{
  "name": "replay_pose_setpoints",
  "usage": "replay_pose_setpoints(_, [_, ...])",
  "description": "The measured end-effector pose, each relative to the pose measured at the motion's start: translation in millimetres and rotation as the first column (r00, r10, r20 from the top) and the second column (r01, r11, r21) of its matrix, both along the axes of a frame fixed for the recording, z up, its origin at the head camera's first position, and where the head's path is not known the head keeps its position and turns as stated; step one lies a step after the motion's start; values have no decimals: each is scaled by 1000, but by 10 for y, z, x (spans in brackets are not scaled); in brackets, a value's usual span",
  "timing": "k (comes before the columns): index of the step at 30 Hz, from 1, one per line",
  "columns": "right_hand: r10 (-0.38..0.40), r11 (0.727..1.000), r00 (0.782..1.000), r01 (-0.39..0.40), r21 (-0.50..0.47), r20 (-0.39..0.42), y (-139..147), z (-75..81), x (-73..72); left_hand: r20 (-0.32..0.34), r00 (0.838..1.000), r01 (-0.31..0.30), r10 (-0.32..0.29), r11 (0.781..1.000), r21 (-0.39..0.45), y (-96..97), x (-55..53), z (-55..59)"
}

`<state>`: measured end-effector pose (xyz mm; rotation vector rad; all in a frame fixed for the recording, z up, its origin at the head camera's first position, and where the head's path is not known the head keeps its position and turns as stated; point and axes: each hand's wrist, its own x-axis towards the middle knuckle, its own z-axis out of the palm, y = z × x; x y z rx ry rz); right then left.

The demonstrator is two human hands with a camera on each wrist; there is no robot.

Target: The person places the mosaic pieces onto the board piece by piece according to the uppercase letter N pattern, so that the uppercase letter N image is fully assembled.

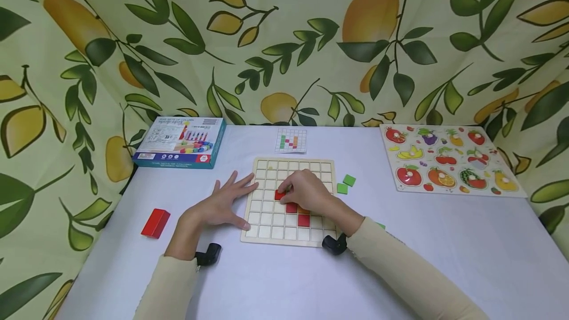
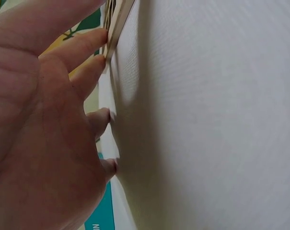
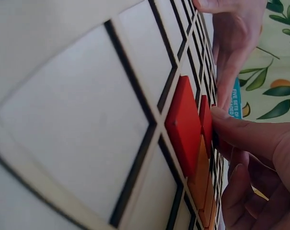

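Note:
A wooden grid board lies in the middle of the white table. My right hand is on the board and pinches a red square tile sitting in a cell; in the right wrist view my thumb presses that red tile. Two more red tiles and an orange tile run diagonally below it. My left hand lies flat on the table with fingers spread, its fingertips touching the board's left edge.
Two green tiles lie right of the board. A pattern card sits behind it. A blue box is at the back left, a red block at the left, a fruit puzzle at the right.

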<state>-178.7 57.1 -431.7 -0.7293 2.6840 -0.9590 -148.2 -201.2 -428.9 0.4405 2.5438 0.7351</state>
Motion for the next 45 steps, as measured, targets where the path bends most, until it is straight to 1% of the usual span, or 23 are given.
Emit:
replay_pose_setpoints(12, [-7,1000,1000,7,30,-12,-16,-4,22,-1,1000,3,-3,1000,9,7,4,13])
replay_pose_setpoints(20, [7,998,1000,-6,68,-24,-25,0,42,-6,1000,-1,1,1000,22,3,22,-6])
replay_pose_setpoints(26, [25,997,999,-22,76,-38,-19,29,63,-13,1000,1,-1,1000,25,-4,21,-30])
replay_pose_setpoints(32, [62,994,998,-60,92,-27,16,52,76,-23,1000,7,-6,1000,11,-6,20,-32])
replay_pose_setpoints(40, [112,989,993,-115,97,38,80,86,92,-15,1000,8,-8,1000,-4,-8,21,-19])
replay_pose_setpoints(43, [135,988,990,-138,66,45,123,106,76,-19,1000,15,-15,1000,0,-6,17,-27])
replay_pose_setpoints(45, [146,989,988,-148,25,52,164,128,62,-16,1000,14,-13,1000,1,-3,17,-32])
